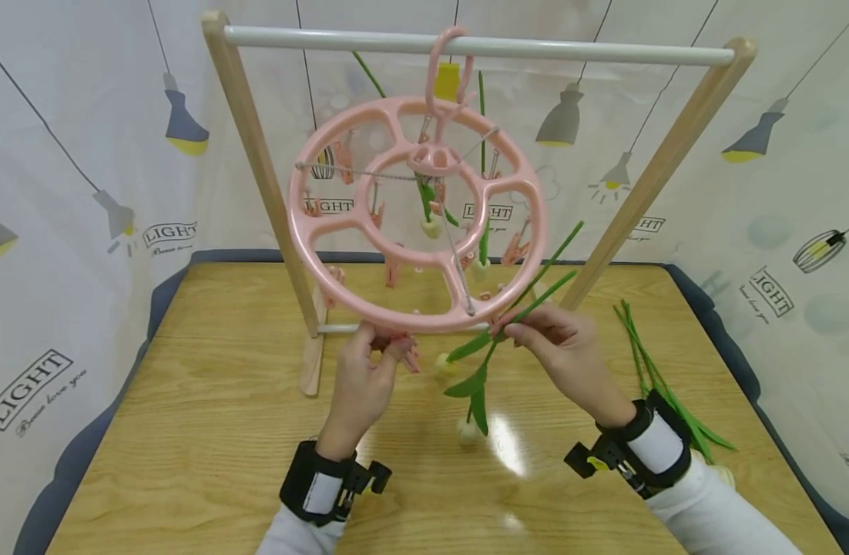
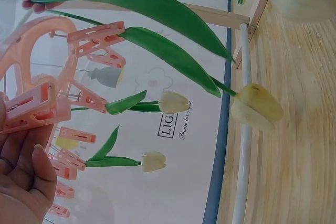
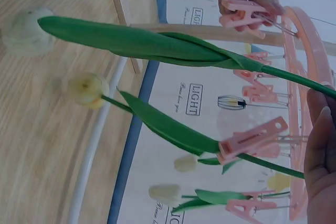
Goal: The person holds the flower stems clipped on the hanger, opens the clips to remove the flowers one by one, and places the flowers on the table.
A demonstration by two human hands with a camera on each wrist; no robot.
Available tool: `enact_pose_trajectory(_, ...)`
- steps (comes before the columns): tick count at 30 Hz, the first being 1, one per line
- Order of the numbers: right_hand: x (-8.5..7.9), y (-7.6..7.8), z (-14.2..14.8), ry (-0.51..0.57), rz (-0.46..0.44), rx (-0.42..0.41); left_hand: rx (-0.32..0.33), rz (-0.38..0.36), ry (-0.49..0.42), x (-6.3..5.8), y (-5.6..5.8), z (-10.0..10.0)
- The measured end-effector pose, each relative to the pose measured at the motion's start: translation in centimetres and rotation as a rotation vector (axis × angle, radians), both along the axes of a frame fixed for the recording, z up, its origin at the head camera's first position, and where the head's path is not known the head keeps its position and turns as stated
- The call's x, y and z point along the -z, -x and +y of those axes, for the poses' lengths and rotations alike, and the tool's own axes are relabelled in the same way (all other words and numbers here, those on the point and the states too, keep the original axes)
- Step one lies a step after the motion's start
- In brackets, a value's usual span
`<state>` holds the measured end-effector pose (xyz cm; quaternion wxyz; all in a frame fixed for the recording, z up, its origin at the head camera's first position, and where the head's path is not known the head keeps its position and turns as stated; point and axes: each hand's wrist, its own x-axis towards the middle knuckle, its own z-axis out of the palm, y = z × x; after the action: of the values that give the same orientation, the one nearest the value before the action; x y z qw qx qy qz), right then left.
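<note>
A pink round drying hanger [image 1: 404, 317] hangs by its hook, with several pink clothespins below its ring. My left hand [image 1: 365, 378] holds a clothespin [image 3: 241, 14] at the ring's near left edge; no flower shows in that clothespin. My right hand [image 1: 570, 354] pinches the green stem of a white artificial tulip [image 3: 142, 48], whose bloom points down. Beside it, a yellowish tulip [image 3: 88, 90] hangs head down in another clothespin [image 3: 252, 140], its stem running close to my right fingers. Two more white tulips, one of them [image 2: 173, 102] nearer, hang clipped farther back.
A wooden stand [image 1: 635, 185] with a white top bar [image 1: 591, 52] carries the hanger. Several tulips with green stems [image 1: 646, 362] lie at the right of the wooden table [image 1: 209, 432], by my right forearm. Behind is a lamp-printed cloth [image 1: 258, 216].
</note>
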<state>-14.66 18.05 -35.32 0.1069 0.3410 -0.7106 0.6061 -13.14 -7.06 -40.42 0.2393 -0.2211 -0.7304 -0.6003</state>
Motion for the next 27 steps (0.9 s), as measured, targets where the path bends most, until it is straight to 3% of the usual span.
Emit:
enact_pose_trajectory(7,-0.8,0.3,1.5,0.032,0.016,0.058,0.025,-0.009,-0.005,-0.1,0.0,-0.2)
enact_pose_trajectory(12,-1.1,0.8,2.7,0.09,0.045,0.104,0.013,-0.01,0.01,0.0,-0.1,-0.3)
enact_pose_trajectory(19,-1.2,1.2,4.3,0.061,0.028,0.206,-0.017,-0.017,0.03,0.0,0.0,-0.5)
enact_pose_trajectory(27,-1.0,2.3,5.9,0.087,0.088,0.214,-0.033,-0.041,0.043,0.0,-0.2,-0.6)
